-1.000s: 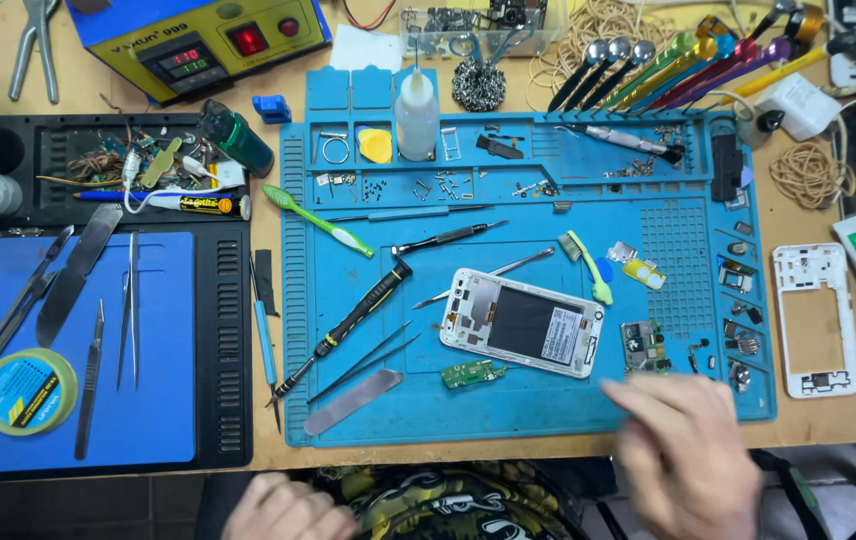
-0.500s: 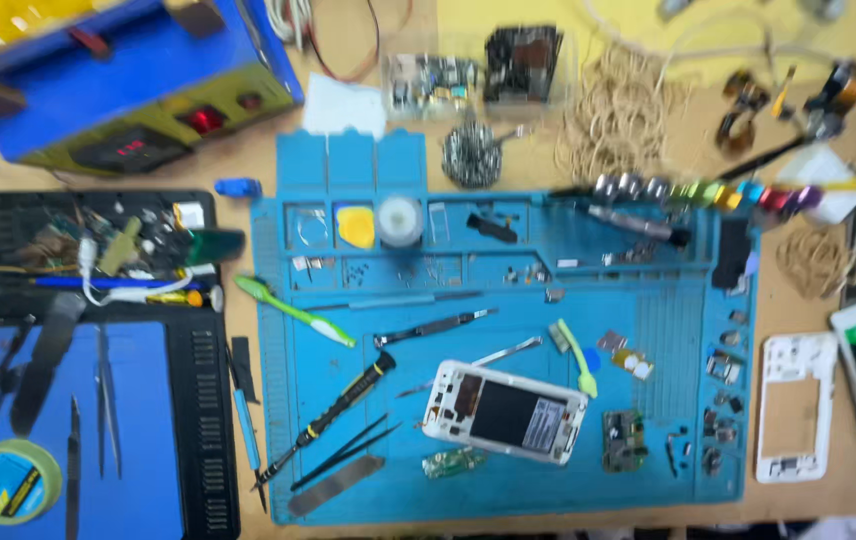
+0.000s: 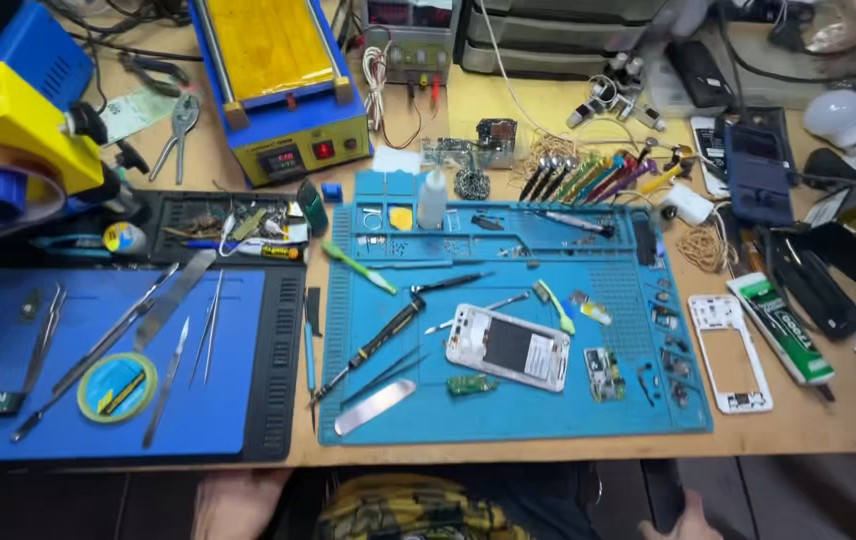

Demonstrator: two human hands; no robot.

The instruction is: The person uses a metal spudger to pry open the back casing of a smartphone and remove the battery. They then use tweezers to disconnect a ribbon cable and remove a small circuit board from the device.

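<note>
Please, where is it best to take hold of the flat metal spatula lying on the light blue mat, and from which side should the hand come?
Grip the metal spatula near its wider, rounded right end, coming from above. It lies flat on the light blue mat, so probably tip one long edge up first, then pinch both faces.

Blue heater machine [image 3: 283, 85] & pliers [image 3: 180, 125] at rear, white bulb [image 3: 834, 117] far right.
</note>
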